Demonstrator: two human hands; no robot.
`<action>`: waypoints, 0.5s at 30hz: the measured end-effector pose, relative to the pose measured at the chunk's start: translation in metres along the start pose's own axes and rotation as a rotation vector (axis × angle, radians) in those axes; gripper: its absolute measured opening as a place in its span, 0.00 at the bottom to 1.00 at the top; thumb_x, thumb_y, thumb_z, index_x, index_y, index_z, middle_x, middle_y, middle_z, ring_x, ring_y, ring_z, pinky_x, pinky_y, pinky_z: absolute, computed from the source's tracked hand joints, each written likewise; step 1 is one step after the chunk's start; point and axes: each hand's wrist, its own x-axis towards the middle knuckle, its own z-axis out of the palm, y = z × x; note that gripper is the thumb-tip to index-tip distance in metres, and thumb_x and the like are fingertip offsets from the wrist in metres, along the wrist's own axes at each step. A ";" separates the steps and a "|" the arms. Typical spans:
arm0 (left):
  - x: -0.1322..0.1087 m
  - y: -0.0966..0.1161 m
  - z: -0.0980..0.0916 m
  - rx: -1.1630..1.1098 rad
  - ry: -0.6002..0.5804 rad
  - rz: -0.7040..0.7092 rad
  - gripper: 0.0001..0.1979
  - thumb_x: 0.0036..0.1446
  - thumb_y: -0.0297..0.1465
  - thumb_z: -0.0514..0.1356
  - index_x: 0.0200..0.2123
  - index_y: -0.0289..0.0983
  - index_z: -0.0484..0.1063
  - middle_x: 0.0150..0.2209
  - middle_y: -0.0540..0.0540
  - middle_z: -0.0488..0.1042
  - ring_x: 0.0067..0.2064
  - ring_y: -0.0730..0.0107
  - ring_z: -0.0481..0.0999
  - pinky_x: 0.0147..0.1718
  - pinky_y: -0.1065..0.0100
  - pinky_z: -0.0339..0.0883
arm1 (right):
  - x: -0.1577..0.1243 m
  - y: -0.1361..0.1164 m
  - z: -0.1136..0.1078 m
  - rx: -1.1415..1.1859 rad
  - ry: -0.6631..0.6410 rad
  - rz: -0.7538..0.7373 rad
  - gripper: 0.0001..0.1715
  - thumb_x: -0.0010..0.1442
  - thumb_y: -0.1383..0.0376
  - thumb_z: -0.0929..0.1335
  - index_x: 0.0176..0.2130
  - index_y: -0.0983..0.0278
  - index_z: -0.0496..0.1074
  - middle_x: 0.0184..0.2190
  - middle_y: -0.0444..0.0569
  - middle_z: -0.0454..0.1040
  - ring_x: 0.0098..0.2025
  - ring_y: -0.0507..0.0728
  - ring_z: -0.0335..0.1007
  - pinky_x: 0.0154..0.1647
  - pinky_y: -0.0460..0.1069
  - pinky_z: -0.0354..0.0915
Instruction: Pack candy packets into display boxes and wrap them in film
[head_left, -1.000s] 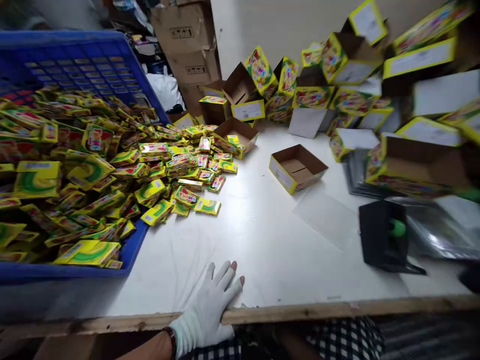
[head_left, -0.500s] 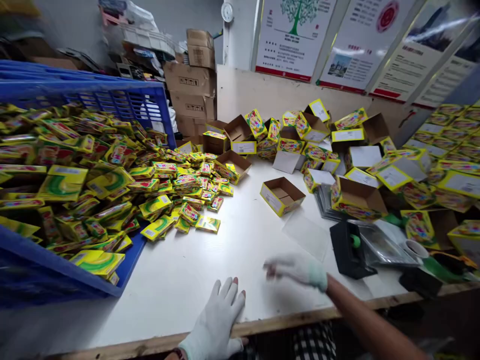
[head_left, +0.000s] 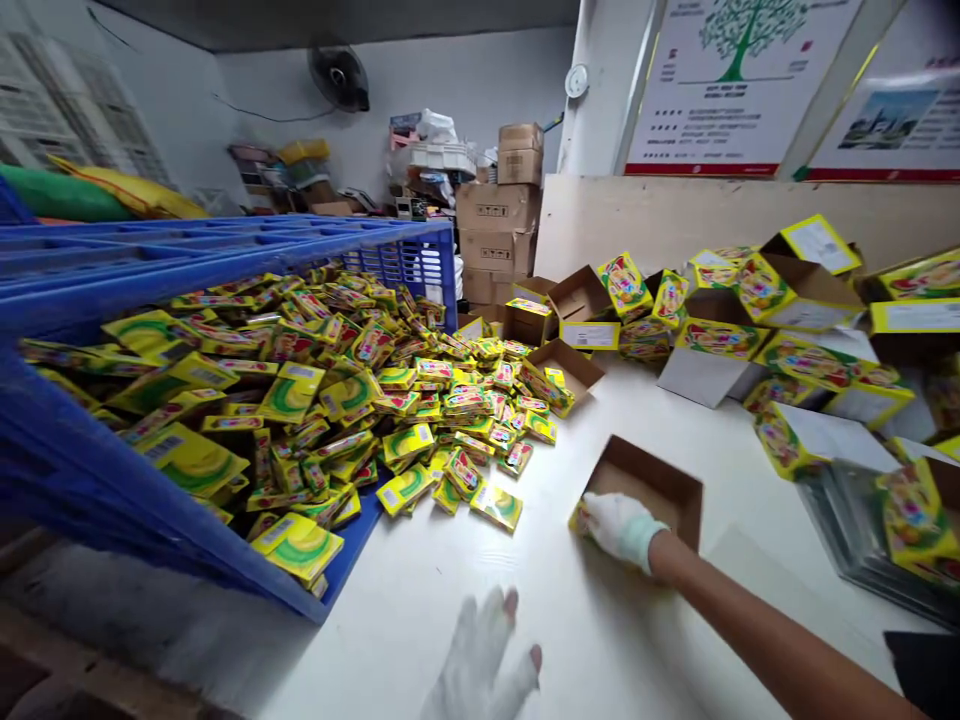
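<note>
My right hand (head_left: pixel 621 527), in a white glove, grips the near corner of an open cardboard box (head_left: pixel 651 490) with yellow printed sides on the white table (head_left: pixel 465 590). My left hand (head_left: pixel 484 670), also gloved, hovers flat over the table's near part with fingers spread and nothing in it. Left of both hands a heap of small yellow-green packets (head_left: pixel 450 420) spills from a tipped blue crate (head_left: pixel 90 470) onto the table.
More open yellow boxes (head_left: pixel 750 310) are piled at the back right along a wooden board. One open box (head_left: pixel 559 365) sits against the packet heap. A stack of clear sheets (head_left: pixel 862 520) lies at right. Cardboard cartons (head_left: pixel 495 215) stand behind.
My right hand has reached forward and taken hold of the open box. My left hand has lifted off the table edge. The view has swung up and left.
</note>
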 end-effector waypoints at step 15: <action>0.272 -0.255 -0.168 0.595 -0.308 -0.856 0.13 0.63 0.19 0.50 0.38 0.06 0.64 0.48 0.23 0.72 0.59 0.37 0.67 0.46 0.37 0.62 | -0.024 -0.085 -0.097 0.182 0.029 -0.246 0.26 0.65 0.48 0.61 0.46 0.61 0.77 0.39 0.54 0.79 0.40 0.61 0.74 0.37 0.50 0.61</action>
